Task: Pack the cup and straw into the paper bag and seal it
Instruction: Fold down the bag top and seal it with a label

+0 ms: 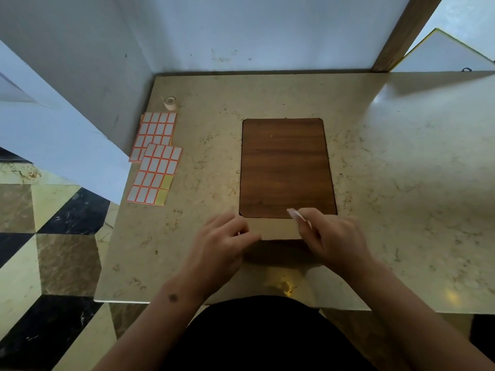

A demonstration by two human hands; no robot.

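A wood-grain brown paper bag (286, 167) lies flat on the marble table, its near end folded over into a tan flap (278, 229). My left hand (225, 242) holds the flap's left end down with curled fingers. At the flap's right end, my right hand (334, 236) pinches a small white sticker (296, 214) just above the bag's near right corner. No cup or straw shows; whatever is inside the bag is hidden.
Two sheets of orange-edged label stickers (155, 172) lie on the table's left side, with a small tape roll (170, 103) behind them. The table (401, 156) meets a white wall at the back and left. A wooden post (401, 36) rises at the back right.
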